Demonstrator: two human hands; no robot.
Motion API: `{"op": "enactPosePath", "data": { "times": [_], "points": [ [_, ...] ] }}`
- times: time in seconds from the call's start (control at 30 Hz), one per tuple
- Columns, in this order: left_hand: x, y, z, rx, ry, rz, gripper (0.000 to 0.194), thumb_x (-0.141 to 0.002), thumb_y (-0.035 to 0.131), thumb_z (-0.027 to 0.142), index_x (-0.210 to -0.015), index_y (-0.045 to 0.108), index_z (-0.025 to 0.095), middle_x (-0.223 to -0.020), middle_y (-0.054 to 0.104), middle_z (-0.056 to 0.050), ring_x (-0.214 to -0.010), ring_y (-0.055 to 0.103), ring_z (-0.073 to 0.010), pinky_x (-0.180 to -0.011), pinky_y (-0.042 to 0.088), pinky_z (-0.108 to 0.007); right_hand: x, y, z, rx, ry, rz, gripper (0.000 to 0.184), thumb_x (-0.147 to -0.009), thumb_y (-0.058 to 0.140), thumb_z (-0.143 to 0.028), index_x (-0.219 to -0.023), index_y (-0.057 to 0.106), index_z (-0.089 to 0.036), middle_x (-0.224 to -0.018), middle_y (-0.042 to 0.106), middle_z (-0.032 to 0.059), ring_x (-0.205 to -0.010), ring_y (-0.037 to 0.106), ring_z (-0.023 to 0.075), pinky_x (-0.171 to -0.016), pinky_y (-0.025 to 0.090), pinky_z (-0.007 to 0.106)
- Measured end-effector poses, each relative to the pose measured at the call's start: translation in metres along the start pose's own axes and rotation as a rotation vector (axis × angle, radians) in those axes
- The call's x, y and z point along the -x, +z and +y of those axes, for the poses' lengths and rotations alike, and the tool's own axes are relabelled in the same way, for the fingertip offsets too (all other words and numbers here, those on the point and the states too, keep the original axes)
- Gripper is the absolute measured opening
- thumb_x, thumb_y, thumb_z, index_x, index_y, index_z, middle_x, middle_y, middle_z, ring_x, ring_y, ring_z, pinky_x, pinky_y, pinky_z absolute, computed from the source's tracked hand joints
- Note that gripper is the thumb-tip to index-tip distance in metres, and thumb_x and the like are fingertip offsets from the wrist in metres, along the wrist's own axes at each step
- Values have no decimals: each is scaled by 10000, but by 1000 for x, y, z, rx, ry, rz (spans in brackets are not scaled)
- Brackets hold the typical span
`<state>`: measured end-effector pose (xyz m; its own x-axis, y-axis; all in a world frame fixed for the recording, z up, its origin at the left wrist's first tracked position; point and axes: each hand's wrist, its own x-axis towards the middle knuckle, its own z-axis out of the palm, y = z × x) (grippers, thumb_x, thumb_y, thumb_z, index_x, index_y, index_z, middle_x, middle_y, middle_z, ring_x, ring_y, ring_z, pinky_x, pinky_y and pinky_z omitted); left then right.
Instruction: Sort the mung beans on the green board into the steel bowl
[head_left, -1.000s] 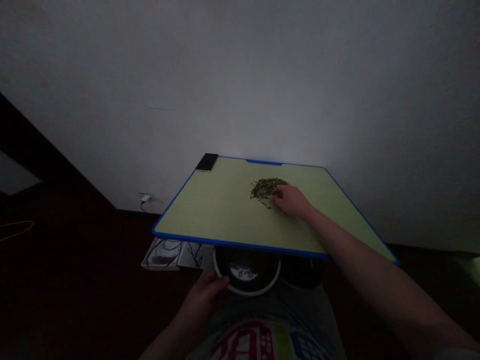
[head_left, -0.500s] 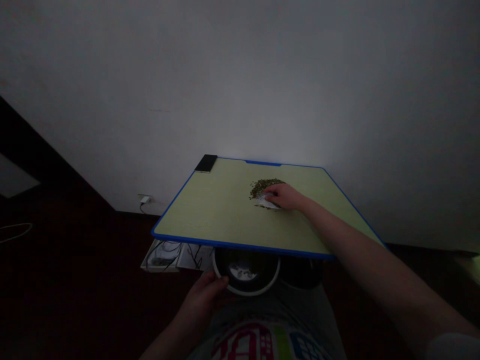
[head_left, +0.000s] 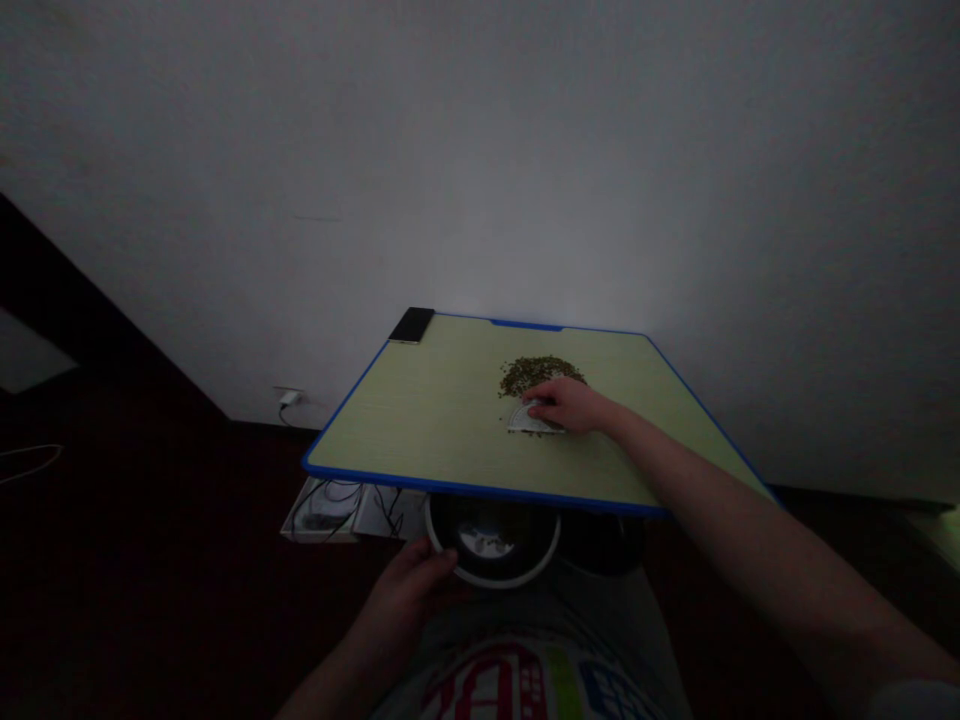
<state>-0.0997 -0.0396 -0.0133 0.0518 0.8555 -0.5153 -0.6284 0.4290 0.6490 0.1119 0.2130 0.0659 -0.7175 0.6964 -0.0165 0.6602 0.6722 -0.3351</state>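
Note:
My right hand point(head_left: 571, 405) rests on the pale green tabletop point(head_left: 435, 420), its fingers closed on a small clear half-round scraper point(head_left: 527, 420) just in front of a pile of small dark green beans point(head_left: 536, 373). A few beans lie against the scraper's edge. Below the table's near edge, my left hand point(head_left: 411, 590) grips the rim of a dark bowl with a white rim point(head_left: 491, 545). The bowl holds a few beans at its bottom.
The table has a blue edge band point(head_left: 480, 489). A black phone point(head_left: 412, 325) lies on its far left corner. Under the table sits a white tray with cables point(head_left: 330, 508). A plug and socket point(head_left: 289, 398) are on the wall behind. The room is dim.
My right hand pulled the scraper a little nearer to me, away from the bean pile, and more of the scraper now shows. The left hand and bowl stayed put.

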Motion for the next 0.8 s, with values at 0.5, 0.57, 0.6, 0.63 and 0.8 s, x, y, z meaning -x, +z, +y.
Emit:
{"op": "enactPosePath", "data": {
  "times": [0.5,0.57,0.6,0.63,0.8],
  "points": [
    [0,-2,1,-59,22,23,249,-687,703,226,-919,675,139,-960,760,-132,-921,692,-306,-786,531,-401,27,0,1,-11,117,34,347,-815,524,-353,-1077,665,-174,-656,610,3,-578,504,127,-552,333,236],
    [0,-2,1,-43,16,18,262,-682,706,224,-928,676,138,-949,763,-128,-918,693,-307,-808,527,-413,29,0,-1,-4,112,34,342,-817,522,-350,-1071,669,-174,-670,617,6,-589,508,127,-563,336,234],
    [0,-1,1,-32,13,11,265,-678,709,222,-927,678,137,-943,764,-126,-915,694,-307,-817,524,-418,30,0,-2,-2,109,39,338,-819,521,-348,-1066,671,-173,-676,621,7,-594,509,127,-571,337,234],
    [0,0,2,-22,13,5,264,-672,712,219,-921,680,136,-939,765,-124,-912,695,-307,-827,521,-423,31,1,-3,-1,104,45,333,-820,519,-346,-1061,672,-174,-680,624,7,-597,509,126,-577,338,234],
    [0,1,2,-28,20,34,252,-659,722,223,-892,684,133,-927,766,-126,-905,696,-311,-836,515,-430,37,4,-10,-3,120,98,319,-825,520,-343,-1052,672,-177,-695,632,11,-607,517,124,-589,338,234]
  ]
}}
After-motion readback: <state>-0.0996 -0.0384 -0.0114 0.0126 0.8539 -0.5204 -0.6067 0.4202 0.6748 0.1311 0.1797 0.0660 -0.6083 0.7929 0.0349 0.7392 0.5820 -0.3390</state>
